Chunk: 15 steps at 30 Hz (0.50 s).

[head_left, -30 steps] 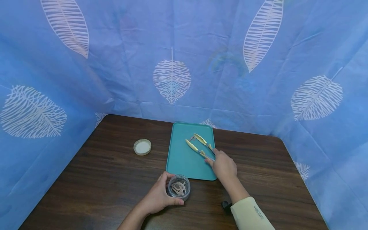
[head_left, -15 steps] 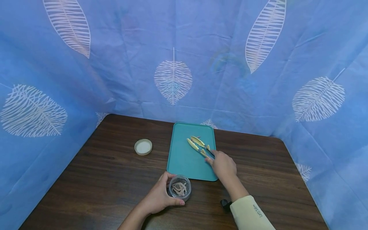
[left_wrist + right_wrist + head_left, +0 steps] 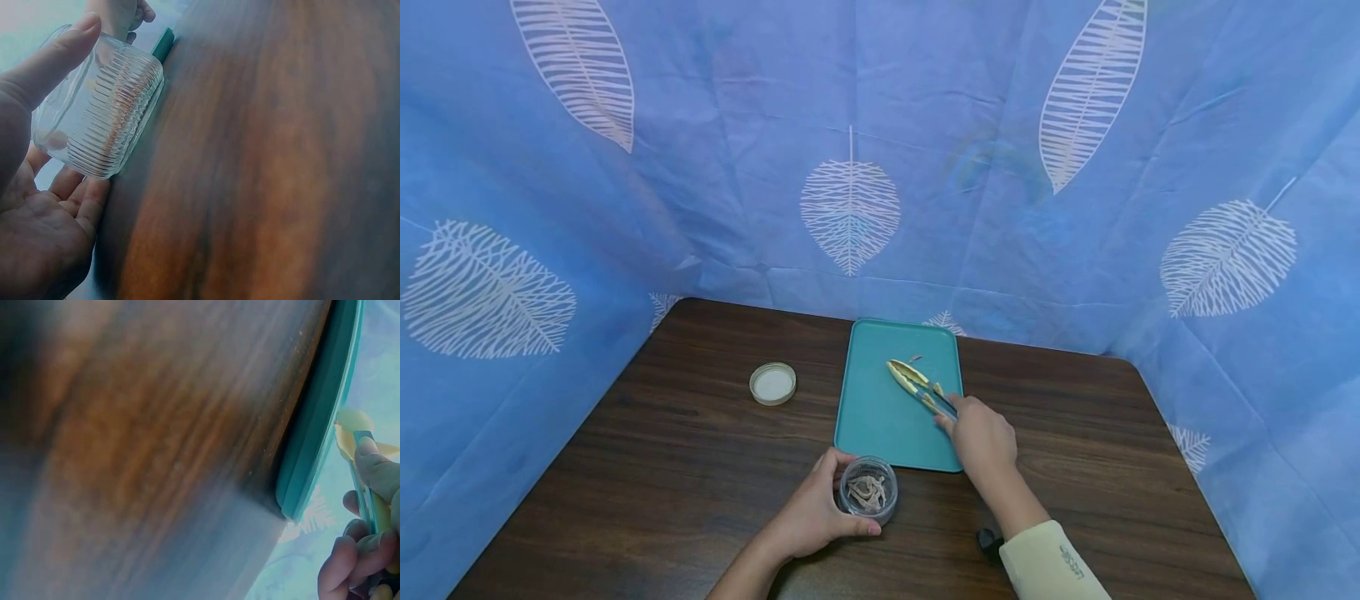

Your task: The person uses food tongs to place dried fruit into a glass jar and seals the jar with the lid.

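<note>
Around a small ribbed glass jar (image 3: 868, 492) my left hand (image 3: 820, 512) curls its thumb and fingers; the jar stands on the table near the tray's front edge. Pale dried strips (image 3: 868, 492) lie inside it, and its mouth is uncovered. My right hand (image 3: 985, 437) grips a pair of tongs (image 3: 917, 385) with pale yellow tips and metal arms, held over the teal tray (image 3: 865, 417). The tips nearly meet. Just beyond them a small brownish strip (image 3: 915, 358) lies on the tray. In the right wrist view the thumb and fingers wrap the tongs' arms (image 3: 369, 500).
A round lid (image 3: 772, 384) lies on the dark wooden table (image 3: 700, 450), left of the tray. A small black object (image 3: 989, 542) shows beside the right sleeve (image 3: 1048, 562). Blue leaf-patterned cloth (image 3: 737, 167) hangs behind the table and at both sides.
The tongs, spread with a strip at their tips one second ago, have narrowed and drawn slightly away from that strip, which now lies on the tray. My left hand and the jar stay put.
</note>
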### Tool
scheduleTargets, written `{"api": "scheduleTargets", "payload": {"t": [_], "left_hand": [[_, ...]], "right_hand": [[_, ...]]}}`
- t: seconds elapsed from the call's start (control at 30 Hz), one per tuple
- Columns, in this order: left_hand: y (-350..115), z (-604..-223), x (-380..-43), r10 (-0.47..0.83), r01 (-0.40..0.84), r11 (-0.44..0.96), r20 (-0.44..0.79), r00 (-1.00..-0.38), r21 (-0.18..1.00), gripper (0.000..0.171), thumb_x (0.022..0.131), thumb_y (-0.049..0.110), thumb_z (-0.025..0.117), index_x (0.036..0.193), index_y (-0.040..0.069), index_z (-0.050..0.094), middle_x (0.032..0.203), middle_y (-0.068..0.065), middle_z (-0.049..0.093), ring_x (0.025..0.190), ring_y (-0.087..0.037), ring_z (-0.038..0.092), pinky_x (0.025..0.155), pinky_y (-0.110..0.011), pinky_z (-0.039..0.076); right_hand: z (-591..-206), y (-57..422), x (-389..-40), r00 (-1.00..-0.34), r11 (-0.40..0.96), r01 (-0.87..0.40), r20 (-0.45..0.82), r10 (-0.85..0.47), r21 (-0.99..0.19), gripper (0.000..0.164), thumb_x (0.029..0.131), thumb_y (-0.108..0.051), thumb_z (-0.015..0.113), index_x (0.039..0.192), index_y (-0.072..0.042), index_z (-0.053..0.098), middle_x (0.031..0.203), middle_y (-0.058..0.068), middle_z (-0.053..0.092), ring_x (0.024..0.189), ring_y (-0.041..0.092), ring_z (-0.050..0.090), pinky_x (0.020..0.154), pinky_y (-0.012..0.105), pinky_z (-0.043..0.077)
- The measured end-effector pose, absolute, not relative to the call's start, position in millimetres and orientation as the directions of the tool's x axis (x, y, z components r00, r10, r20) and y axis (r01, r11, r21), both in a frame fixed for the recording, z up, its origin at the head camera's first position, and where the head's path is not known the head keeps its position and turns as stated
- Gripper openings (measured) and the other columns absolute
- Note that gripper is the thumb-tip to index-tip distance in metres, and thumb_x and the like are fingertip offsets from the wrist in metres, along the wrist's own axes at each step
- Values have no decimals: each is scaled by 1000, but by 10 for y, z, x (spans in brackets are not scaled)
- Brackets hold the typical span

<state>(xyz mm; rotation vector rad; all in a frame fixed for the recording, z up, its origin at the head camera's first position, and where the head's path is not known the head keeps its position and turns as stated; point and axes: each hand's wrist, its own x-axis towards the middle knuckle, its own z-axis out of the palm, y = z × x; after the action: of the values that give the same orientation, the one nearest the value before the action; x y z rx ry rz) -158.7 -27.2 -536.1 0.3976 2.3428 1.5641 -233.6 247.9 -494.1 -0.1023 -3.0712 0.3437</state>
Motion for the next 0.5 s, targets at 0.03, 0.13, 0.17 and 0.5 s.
{"api": "scheduleTargets", "payload": {"t": [0.03, 0.13, 0.17, 0.5], "left_hand": [[-273, -5362, -1587, 387, 63, 370, -92, -918, 927, 88, 77, 34, 101, 144, 11, 50, 141, -12, 57, 132, -30, 58, 106, -49, 49], [-275, -5369, -1590, 388, 61, 366, -93, -917, 929, 88, 77, 34, 101, 144, 11, 49, 141, -12, 57, 133, -30, 59, 107, -49, 49], [-274, -5370, -1591, 387, 62, 366, -92, -917, 928, 88, 77, 34, 101, 144, 11, 49, 141, -12, 57, 133, -30, 59, 107, -49, 49], [-271, -5379, -1593, 383, 66, 367, -86, -920, 928, 88, 76, 34, 102, 143, 11, 50, 141, -11, 58, 133, -29, 59, 108, -47, 49]], "right_hand": [[-4936, 2472, -2319, -996, 974, 52, 55, 66, -218, 57, 101, -47, 76, 149, -19, 68, 131, 13, 76, 57, 20, 51, 49, 34, 39], [-4919, 2459, -2265, -994, 980, 24, 95, 43, -197, 55, 100, -46, 77, 147, -18, 69, 118, 10, 77, 53, 18, 47, 47, 33, 37], [-4914, 2455, -2246, -994, 982, 17, 106, 38, -190, 55, 100, -45, 77, 147, -18, 69, 114, 9, 77, 53, 18, 47, 47, 32, 37], [-4905, 2459, -1972, -985, 978, -15, 172, 22, -209, 54, 99, -42, 80, 146, -18, 70, 88, 3, 63, 53, 17, 40, 47, 31, 33]]}}
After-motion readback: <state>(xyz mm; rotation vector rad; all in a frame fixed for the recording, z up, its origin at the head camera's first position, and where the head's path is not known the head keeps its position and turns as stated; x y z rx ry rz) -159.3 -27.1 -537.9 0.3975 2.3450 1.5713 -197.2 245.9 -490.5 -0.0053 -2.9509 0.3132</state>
